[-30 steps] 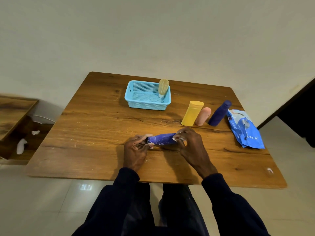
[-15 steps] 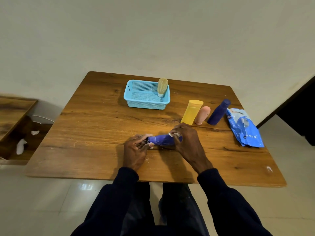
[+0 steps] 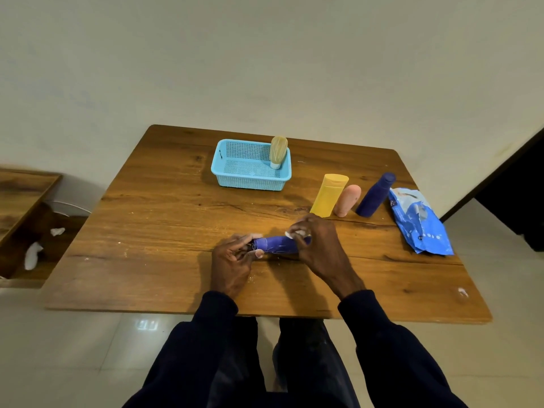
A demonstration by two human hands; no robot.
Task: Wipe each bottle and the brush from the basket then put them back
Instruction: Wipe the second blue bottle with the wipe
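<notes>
Sleeves: dark sleeves reach up from the bottom edge of the frame to the near edge of the counter.
Left hand: the left hand, just below centre, has its fingers and thumb curled round the left end of the purple bottle, gripping it.
Purple bottle: lies on its side at the centre of the frame, low over the counter, held between both hands.
Right hand: the right hand covers the bottle's right end, fingers curled and pinching a white wipe against the bottle's top.
Standing row: right of centre, a yellow bottle, a pink bottle and a dark blue bottle stand upright close together, the yellow and pink ones side by side.
Packet: a blue wipes packet lies flat just right of the dark blue bottle.
Basket: a light blue basket sits above centre, toward the counter's far edge.
Brush: the brush stands bristles up in the basket's right end.
</notes>
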